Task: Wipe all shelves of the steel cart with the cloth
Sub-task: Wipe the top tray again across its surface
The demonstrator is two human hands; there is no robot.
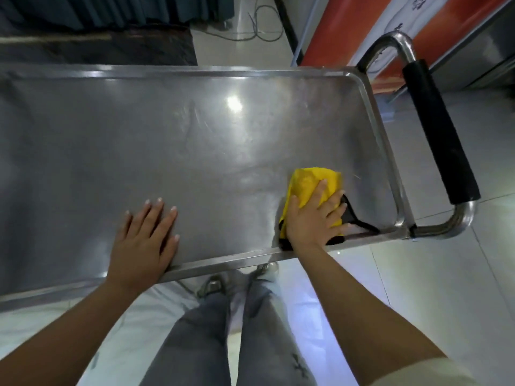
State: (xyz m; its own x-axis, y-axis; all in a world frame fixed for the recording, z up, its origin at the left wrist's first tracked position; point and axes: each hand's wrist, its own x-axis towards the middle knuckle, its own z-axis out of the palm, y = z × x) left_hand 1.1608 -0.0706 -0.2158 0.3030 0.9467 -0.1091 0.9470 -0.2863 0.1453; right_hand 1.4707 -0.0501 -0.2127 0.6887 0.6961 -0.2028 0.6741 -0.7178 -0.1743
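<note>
The steel cart's top shelf (195, 140) fills the view, a shiny tray with a raised rim. A yellow cloth with black trim (306, 179) lies near the shelf's front right corner. My right hand (315, 215) presses flat on the cloth with its fingers spread. Further left, my left hand (145, 238) rests flat on the shelf at the front rim, fingers straight, holding nothing. The lower shelves are hidden under the top one.
The cart's steel handle with a black grip (437, 135) sticks out at the right end. An orange and white panel (362, 29) and a steel cabinet (487, 51) stand behind it. Cables (262, 26) lie on the tiled floor. A dark counter (97, 48) is at the far side.
</note>
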